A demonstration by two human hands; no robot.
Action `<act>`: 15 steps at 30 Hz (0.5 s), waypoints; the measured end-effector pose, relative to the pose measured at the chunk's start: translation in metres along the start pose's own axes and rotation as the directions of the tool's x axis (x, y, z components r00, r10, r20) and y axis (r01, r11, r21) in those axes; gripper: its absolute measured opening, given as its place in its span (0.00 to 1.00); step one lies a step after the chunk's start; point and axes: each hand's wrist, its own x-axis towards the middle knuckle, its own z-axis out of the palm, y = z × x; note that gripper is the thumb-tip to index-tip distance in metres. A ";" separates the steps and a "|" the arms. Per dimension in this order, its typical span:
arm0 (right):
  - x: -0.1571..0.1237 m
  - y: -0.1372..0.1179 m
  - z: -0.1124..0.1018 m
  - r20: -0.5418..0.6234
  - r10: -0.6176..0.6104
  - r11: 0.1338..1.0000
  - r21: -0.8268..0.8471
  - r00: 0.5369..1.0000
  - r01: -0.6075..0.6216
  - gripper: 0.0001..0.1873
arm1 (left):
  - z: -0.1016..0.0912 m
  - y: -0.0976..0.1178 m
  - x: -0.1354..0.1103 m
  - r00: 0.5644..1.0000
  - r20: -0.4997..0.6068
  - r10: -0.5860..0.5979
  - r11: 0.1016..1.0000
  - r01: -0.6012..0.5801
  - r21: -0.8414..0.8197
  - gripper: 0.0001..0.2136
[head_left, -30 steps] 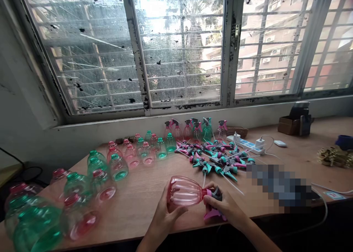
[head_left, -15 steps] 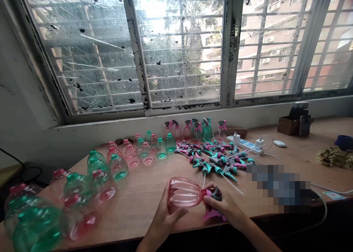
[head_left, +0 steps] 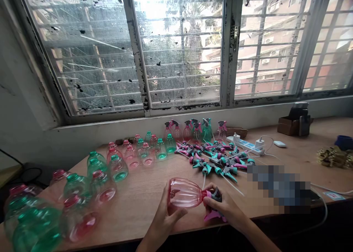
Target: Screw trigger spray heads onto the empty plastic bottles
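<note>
A clear pink spray bottle (head_left: 184,194) lies sideways in the air near the table's front edge, its base to the left. My left hand (head_left: 167,211) is wrapped round the base end, thumb along the near side. At the neck, my right hand (head_left: 219,204) grips the pink collar of the spray head (head_left: 209,215), which sits on the bottle's mouth; its pink trigger points down and my fingers cover part of it. Behind, a pile of loose pink, green and grey spray heads (head_left: 220,158) lies with thin tubes sticking out.
Several open pink and green bottles (head_left: 118,167) stand along the left of the wooden table (head_left: 138,208). Bottles with spray heads (head_left: 187,130) line the windowsill wall. A power strip (head_left: 248,144), a cardboard box (head_left: 289,124) and a blurred-out dark object (head_left: 284,189) are to the right.
</note>
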 end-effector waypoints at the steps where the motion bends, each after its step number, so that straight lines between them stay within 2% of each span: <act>1: 0.000 0.000 0.000 -0.003 -0.001 1.000 0.000 1.000 0.001 0.20 | 0.000 0.000 0.000 1.000 0.013 -0.008 1.000 0.008 0.001 0.47; 8: 0.002 0.006 -0.002 -0.009 -0.003 0.999 0.050 1.000 0.003 0.19 | 0.000 0.001 0.000 0.995 0.063 0.075 0.996 -0.077 0.037 0.47; 12: 0.001 0.006 -0.002 -0.004 -0.011 0.999 0.035 1.000 0.011 0.19 | 0.000 -0.003 -0.002 0.997 0.058 0.057 0.998 -0.057 0.009 0.51; 15: 0.001 0.005 -0.002 0.015 -0.007 1.000 0.023 1.000 0.007 0.18 | -0.001 -0.007 -0.002 0.999 0.030 0.014 0.999 -0.013 -0.039 0.50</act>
